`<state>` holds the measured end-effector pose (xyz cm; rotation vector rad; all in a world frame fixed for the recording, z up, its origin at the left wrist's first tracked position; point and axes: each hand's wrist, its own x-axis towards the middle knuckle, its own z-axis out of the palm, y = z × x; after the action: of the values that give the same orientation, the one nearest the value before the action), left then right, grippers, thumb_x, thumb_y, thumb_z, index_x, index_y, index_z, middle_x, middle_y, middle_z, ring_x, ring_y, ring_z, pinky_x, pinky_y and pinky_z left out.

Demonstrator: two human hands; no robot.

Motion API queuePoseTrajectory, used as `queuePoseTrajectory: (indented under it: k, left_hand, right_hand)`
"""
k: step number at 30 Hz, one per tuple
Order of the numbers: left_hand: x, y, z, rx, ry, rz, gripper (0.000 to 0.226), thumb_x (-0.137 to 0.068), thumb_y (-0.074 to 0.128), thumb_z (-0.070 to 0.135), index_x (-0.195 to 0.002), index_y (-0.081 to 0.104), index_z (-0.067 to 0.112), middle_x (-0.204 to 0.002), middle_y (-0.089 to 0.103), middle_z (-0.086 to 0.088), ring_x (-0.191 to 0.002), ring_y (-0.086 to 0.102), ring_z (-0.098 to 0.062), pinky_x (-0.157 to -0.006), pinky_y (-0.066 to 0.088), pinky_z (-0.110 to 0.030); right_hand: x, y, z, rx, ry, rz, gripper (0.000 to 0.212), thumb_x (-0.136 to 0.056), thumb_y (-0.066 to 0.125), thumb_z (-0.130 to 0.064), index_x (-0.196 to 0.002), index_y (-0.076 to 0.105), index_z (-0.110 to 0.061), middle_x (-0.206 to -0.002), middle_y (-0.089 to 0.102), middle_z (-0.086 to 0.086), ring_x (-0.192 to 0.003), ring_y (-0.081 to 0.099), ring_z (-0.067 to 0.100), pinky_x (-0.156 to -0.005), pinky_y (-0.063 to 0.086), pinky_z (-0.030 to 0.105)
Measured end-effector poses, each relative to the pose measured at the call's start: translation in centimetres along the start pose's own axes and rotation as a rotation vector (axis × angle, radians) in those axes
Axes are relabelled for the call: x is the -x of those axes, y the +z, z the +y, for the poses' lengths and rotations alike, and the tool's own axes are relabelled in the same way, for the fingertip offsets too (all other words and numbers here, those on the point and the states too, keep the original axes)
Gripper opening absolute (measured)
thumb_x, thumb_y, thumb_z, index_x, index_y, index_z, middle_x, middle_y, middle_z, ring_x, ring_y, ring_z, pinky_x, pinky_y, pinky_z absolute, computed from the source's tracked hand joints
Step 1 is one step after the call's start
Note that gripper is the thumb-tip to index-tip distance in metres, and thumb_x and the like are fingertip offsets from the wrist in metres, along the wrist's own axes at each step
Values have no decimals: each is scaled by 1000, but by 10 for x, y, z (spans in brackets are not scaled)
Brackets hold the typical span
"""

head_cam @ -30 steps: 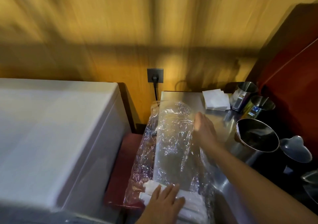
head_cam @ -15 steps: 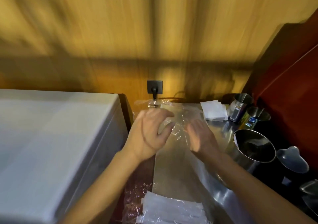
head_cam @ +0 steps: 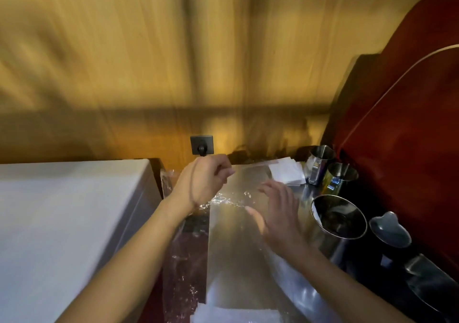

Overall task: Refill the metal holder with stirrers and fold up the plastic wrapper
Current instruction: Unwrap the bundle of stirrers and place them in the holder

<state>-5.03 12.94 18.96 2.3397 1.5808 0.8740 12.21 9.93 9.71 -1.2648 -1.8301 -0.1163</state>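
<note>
Folding the plastic wrapper (head_cam: pixel 233 223) lying along the steel tabletop (head_cam: pixel 300 193): the left hand (head_cam: pixel 201 183) pinches its far end, the right hand (head_cam: pixel 278 211) presses it with spread fingers, and the next move likely calls for creasing.

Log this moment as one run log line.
step: folding plastic wrapper | left hand: pinching far edge | right hand: flat on wrapper | surface: metal counter
</note>
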Motion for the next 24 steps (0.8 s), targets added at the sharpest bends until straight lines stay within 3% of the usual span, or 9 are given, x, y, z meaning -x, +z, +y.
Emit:
queuePoseTrajectory:
  k: [3,5,6,8,10,14,17,20,24]
  left_hand:
    - [8,-7,3,82,44,118,15,-88,58,25,-75,60,19,-67,67,1,-66,63,-20,-61,53,-39]
    - [12,-10,3,103,55,155,14,-89,58,25,-78,63,18,-69,68,1,-68,64,-20,-62,53,-41]
    - [14,-12,3,106,56,174,13,-88,59,24,-79,64,18,-70,68,1,-69,64,-20,-62,53,-41]
    - [17,-15,4,70,51,181,9,-88,60,20,-82,65,15,-74,68,-1,-72,63,-24,-65,52,-42]
    - [19,-20,5,-63,92,222,10,-87,60,17,-92,65,10,-87,68,-7,-83,62,-28,-73,50,-41]
    - [19,-35,27,-200,448,343,20,-82,60,14,-101,65,10,-97,69,-8,-92,61,-25,-83,38,-33]
    - [15,-29,55,-347,744,80,38,-76,65,18,-113,60,17,-118,65,-3,-113,55,-21,-96,33,-37]
    - [9,-13,71,-630,709,-309,53,-75,66,28,-124,48,25,-129,56,3,-130,39,-18,-110,14,-41]
    - [-5,-11,79,-722,555,-434,14,-86,54,17,-98,59,18,-100,64,-2,-108,52,-21,-111,12,-47]
  right_hand:
    - [0,-3,-4,-329,407,12,69,-78,66,-43,-133,28,-25,-141,33,6,-124,31,15,-101,26,38]
    - [-1,-4,-2,-562,632,-48,73,-74,67,-47,-133,30,-26,-133,40,-3,-119,38,10,-99,34,35]
    - [-2,-4,-1,-714,718,-110,61,-76,69,-40,-128,42,-24,-122,53,-4,-109,49,11,-92,42,34]
    - [1,1,2,-891,788,-192,12,-81,67,-18,-92,65,-24,-82,70,0,-74,63,12,-69,49,30]
    - [3,2,2,-838,746,-211,20,-84,61,-10,-69,65,-23,-62,68,2,-56,60,12,-54,44,23]
    - [-3,-1,-3,-925,705,-261,22,-85,59,-4,-70,63,-20,-57,67,2,-53,60,11,-48,43,18]
    - [-10,-4,-9,-916,627,-289,30,-83,55,5,-65,62,-18,-51,66,-1,-47,59,7,-46,43,15]
    - [-16,-11,-15,-867,548,-281,42,-80,50,11,-49,61,-15,-42,62,-6,-43,55,-1,-43,41,12]
    - [-15,-16,-15,-941,496,-335,36,-86,52,0,-64,68,-23,-58,70,1,-54,64,13,-49,47,18]
